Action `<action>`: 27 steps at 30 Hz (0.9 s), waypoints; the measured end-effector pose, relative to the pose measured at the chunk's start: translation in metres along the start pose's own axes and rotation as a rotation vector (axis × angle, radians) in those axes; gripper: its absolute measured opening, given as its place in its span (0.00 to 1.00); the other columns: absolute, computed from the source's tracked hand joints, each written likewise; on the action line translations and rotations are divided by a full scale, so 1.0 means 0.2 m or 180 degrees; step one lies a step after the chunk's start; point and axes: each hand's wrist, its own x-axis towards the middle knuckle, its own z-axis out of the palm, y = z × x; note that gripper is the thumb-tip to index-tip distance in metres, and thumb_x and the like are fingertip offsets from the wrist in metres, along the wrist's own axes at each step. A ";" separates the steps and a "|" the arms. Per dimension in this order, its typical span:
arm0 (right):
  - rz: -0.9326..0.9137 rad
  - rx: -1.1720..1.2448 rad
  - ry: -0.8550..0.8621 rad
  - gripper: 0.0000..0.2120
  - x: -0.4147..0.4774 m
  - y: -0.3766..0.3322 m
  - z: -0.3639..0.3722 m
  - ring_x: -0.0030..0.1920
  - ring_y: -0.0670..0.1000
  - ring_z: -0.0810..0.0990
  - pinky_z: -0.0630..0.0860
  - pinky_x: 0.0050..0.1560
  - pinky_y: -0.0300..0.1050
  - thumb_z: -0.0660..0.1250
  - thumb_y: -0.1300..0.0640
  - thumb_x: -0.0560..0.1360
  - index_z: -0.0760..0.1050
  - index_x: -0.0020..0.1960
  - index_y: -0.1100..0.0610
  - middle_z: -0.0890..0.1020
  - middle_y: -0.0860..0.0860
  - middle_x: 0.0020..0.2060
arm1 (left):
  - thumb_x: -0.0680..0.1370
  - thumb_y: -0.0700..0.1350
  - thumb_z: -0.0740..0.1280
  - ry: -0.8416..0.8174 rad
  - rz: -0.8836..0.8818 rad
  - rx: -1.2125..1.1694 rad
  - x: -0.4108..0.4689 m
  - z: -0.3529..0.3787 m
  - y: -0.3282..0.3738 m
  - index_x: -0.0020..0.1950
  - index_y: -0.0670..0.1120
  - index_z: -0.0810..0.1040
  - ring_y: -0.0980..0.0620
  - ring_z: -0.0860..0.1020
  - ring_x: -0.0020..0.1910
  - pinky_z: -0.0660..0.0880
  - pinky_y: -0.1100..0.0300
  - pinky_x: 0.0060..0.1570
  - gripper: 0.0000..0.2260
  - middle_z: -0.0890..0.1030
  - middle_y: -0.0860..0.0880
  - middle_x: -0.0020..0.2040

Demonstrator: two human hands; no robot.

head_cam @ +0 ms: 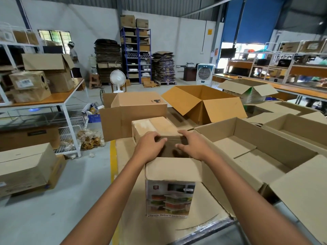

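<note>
A small cardboard box (pixel 170 197) with a printed picture of food containers stands open on the table right in front of me. Its near flap (pixel 174 171) hangs toward me. My left hand (pixel 149 146) lies over the box's left top edge, its fingers curled round a dark flap (pixel 174 138) at the far side. My right hand (pixel 193 145) lies over the right top edge, its thumb and fingers curled onto the same flap. The inside of the box is dark and I cannot see what it holds.
A small shut carton (pixel 152 125) stands just behind the box. A large empty open carton (pixel 247 152) lies to the right, more open cartons (pixel 203 101) behind. A closed carton (pixel 134 112) sits at the table's far left. Boxes (pixel 26 167) and a white table (pixel 53 99) are left.
</note>
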 end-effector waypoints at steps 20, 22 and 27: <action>0.1444 -0.0506 0.0511 0.11 -0.29 -0.04 -0.07 0.44 0.57 0.76 0.72 0.44 0.47 0.61 0.54 0.77 0.81 0.52 0.52 0.80 0.52 0.43 | 0.78 0.48 0.65 0.0860 -0.0013 -0.0333 -0.11 0.01 0.01 0.46 0.52 0.81 0.49 0.79 0.49 0.72 0.57 0.44 0.05 0.83 0.53 0.46; 0.1502 -0.0158 0.0737 0.09 -0.29 -0.03 -0.04 0.41 0.56 0.74 0.70 0.42 0.46 0.61 0.55 0.76 0.81 0.47 0.52 0.80 0.52 0.41 | 0.79 0.49 0.65 0.0731 0.0045 -0.0348 -0.20 0.10 0.02 0.57 0.51 0.80 0.50 0.77 0.57 0.73 0.55 0.54 0.09 0.81 0.51 0.57; 0.0955 0.1166 0.1576 0.12 -0.33 -0.05 0.04 0.46 0.44 0.76 0.74 0.49 0.45 0.64 0.55 0.78 0.84 0.55 0.49 0.80 0.42 0.45 | 0.81 0.40 0.58 0.0600 -0.0067 -0.1187 -0.26 0.20 -0.02 0.69 0.45 0.74 0.47 0.69 0.69 0.64 0.50 0.71 0.17 0.72 0.46 0.69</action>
